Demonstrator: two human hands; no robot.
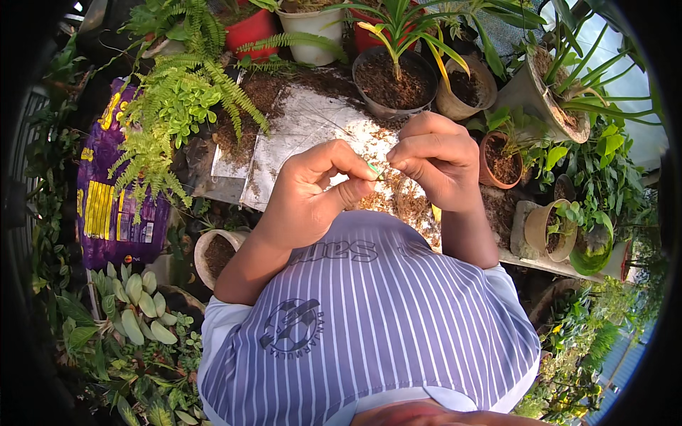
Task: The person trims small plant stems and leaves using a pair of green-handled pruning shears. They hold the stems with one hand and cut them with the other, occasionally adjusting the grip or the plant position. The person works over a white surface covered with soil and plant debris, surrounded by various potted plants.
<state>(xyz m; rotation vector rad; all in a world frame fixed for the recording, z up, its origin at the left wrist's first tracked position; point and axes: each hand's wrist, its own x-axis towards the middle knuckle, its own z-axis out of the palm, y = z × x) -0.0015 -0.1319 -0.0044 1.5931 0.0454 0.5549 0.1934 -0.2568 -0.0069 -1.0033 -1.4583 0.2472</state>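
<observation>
My left hand [325, 186] pinches a small green piece [374, 169], perhaps plant matter or a tie, between thumb and forefinger. A thin dark strand shows at the same fingertips. Close beside it, my right hand [437, 160] has thumb and forefinger brought together at the strand's other side; what lies between them is too small to tell. Both hands are raised in front of my chest, over a white board [298, 128] strewn with brown potting mix. Beyond them, a dark round pot [367, 101] holds a strappy-leaved plant [397, 42] with some yellowed leaves.
A beige pot [453, 109], a terracotta pot [511, 181] and a tilted grey pot [517, 96] stand at the right. Fern fronds [186, 69] overhang a purple bag [96, 175] at the left. A cream pot [202, 255] of soil is near my left forearm.
</observation>
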